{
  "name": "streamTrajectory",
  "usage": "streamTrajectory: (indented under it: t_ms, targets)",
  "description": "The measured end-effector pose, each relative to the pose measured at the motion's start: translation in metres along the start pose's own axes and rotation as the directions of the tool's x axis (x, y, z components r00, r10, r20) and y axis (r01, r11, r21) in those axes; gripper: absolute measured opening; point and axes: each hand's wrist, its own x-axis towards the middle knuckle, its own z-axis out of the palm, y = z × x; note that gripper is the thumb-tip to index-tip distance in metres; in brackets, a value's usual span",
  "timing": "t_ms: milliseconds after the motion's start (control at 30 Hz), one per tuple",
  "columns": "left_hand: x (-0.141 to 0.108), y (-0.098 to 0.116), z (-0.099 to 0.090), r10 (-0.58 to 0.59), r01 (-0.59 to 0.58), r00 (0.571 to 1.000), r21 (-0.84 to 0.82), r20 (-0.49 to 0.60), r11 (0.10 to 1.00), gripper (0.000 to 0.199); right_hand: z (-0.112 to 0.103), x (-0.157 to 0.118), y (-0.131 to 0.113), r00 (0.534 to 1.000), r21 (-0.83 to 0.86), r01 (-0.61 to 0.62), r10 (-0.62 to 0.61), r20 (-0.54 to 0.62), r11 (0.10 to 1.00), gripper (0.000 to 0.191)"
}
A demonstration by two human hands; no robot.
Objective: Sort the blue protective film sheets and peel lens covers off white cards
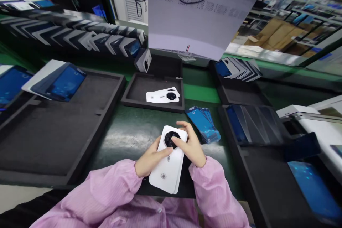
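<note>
Low in the middle of the head view, white phone back covers (160,171), at least two stacked, lie tilted between my hands. Each has a round black camera window near its top end. My left hand (151,158) grips the left edge, its thumb lying on the face below the window. My right hand (193,146) holds the upper right side with its thumb on the black window; one finger sticks out past the top. Under the covers, the fingers are hidden. Just right of my right hand, several blue film-covered sheets (203,124) lie fanned on the green bench (123,131).
Ahead, a small black tray (136,87) holds white back covers (160,95). Large black trays stand left (40,139) and right (262,174), with blue-filmed panels (68,82) in the left one. Rows of covers (107,41) line the back. A grey-white panel (195,21) hangs ahead.
</note>
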Motion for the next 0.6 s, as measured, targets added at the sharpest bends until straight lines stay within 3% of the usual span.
streamTrajectory:
  t_ms: [67, 167, 233, 400, 600]
  targets:
    - [0.0007, -0.0007, -0.0002, 0.029, -0.028, 0.999, 0.024, -0.024, 0.999, 0.058, 0.0021, -0.0046, -0.0031, 0.98, -0.166, 0.142, -0.162, -0.115, 0.976, 0.05]
    - [0.0021, 0.0004, -0.0017, 0.126, -0.12, 0.991, 0.111, -0.054, 0.987, 0.062, 0.0038, -0.0099, -0.0073, 0.934, -0.319, 0.253, -0.317, -0.166, 0.913, 0.03]
    - [0.0023, 0.0016, -0.0028, 0.172, -0.16, 0.984, 0.176, -0.054, 0.971, 0.062, 0.0044, -0.0115, -0.0085, 0.946, -0.301, 0.228, -0.283, -0.155, 0.926, 0.019]
    - [0.0019, 0.0022, -0.0044, 0.222, -0.197, 0.973, 0.287, -0.058, 0.937, 0.06, 0.0041, -0.0109, -0.0051, 0.979, -0.141, 0.103, -0.125, -0.159, 0.985, 0.014]
    - [0.0034, -0.0012, -0.006, 0.245, -0.217, 0.968, 0.322, -0.049, 0.921, 0.062, 0.0054, -0.0108, -0.0025, 0.979, -0.114, 0.081, -0.1, -0.176, 0.99, 0.01]
